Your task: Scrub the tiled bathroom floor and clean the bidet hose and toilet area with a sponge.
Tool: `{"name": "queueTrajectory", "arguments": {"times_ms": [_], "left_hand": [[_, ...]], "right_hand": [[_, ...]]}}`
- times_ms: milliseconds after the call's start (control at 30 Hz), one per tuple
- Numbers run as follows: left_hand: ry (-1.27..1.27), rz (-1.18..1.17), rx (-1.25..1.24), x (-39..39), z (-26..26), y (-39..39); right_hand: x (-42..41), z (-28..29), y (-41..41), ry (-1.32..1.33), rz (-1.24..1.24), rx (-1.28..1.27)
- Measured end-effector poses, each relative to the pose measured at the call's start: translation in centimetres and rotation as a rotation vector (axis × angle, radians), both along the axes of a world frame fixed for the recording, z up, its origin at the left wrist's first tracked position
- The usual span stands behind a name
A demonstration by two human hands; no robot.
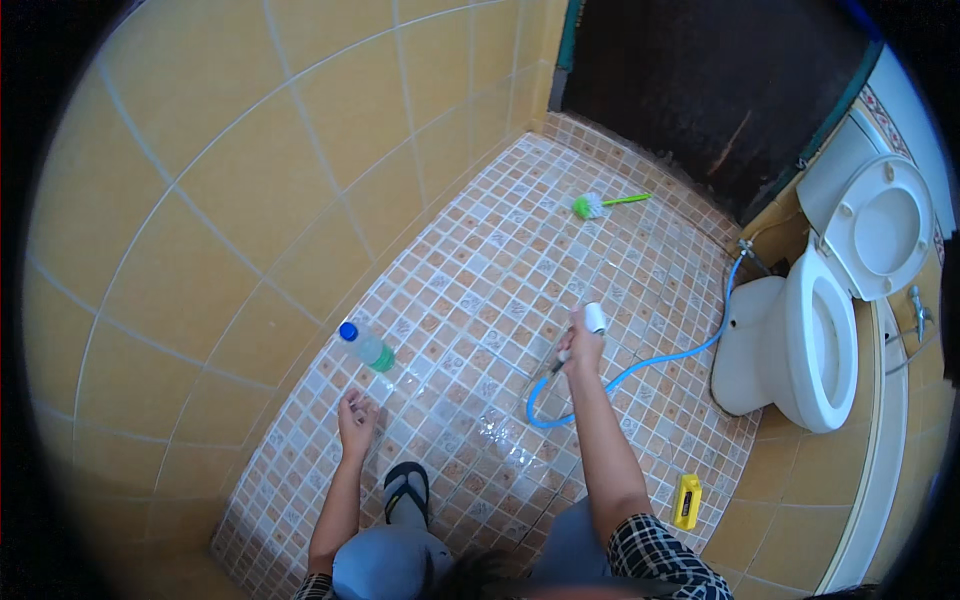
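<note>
My right hand [583,346] grips a white bidet sprayer [595,318] by its handle, with the spray head pointing away from me. From below that hand a blue hose [660,360] loops over the floor and runs to a valve near the toilet's base. My left hand [358,422] hangs above the floor with loosely curled fingers and nothing in it. Just beyond it is a clear plastic bottle [367,349] with a blue cap and green liquid, close to the wall. Whether water leaves the sprayer I cannot tell.
A green-handled toilet brush [589,205] lies toward the dark door [697,90]. On the right stands a white toilet [802,345], lid and seat raised. A yellow container [687,501] is nearer me. The tiled floor [495,442] has wet, shiny patches; a yellow tiled wall [247,225] bounds the left.
</note>
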State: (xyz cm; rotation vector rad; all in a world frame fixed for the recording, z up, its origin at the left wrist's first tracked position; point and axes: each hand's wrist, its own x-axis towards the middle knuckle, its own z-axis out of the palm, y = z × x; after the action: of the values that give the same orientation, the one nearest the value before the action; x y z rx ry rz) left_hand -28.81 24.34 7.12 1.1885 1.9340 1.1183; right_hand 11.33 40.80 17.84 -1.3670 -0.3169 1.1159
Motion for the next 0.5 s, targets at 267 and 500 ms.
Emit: {"name": "queueTrajectory", "arguments": {"times_ms": [267,500], "left_hand": [[-0.040,0.089,0.107,1.3,-2.8,9.0],[-0.058,0.216,0.228,0.7,-4.1,12.7]], "right_hand": [[-4.8,-2.8,-4.0,-0.188,0.299,-0.186],[-5.1,3.1,-0.6,-0.067,0.166,0.067]]}}
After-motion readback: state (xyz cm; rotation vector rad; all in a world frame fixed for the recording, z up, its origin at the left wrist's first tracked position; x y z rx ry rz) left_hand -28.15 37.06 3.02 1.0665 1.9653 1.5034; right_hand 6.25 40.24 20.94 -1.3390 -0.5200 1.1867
